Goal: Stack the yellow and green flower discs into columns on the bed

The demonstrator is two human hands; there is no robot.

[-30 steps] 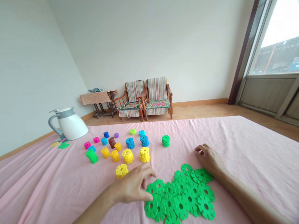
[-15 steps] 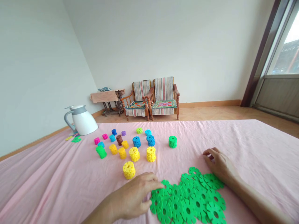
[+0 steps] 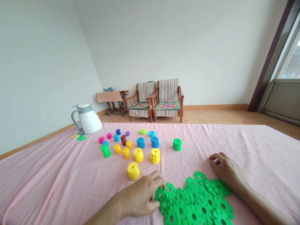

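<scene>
My left hand [image 3: 146,194] is at the left edge of a spread pile of green snowflake discs [image 3: 194,196]. Its fingers bend down over the edge discs, with the thumb apart from them below; no disc shows lifted in it. Beyond the pile's far right side, my right hand [image 3: 225,167] rests on the pink cloth [image 3: 262,162]. Its fingers are curled in towards the thumb, and nothing shows between them. Close to my left hand stands a stack of yellow discs [image 3: 133,171]. A short green stack [image 3: 177,144] stands farther off, between both hands.
Several more disc stacks stand left of centre, among them yellow [image 3: 155,156], blue [image 3: 154,142], brown [image 3: 123,140] and tilted green [image 3: 106,150]. A white jug [image 3: 90,120] stands at the far left, with loose discs [image 3: 81,137] beside it. Two wooden chairs [image 3: 167,98] are beyond the table.
The whole view has shifted slightly, moving things rightward in the picture. The fingers of my left hand have bent down more at the pile's edge. My right hand stays in place.
</scene>
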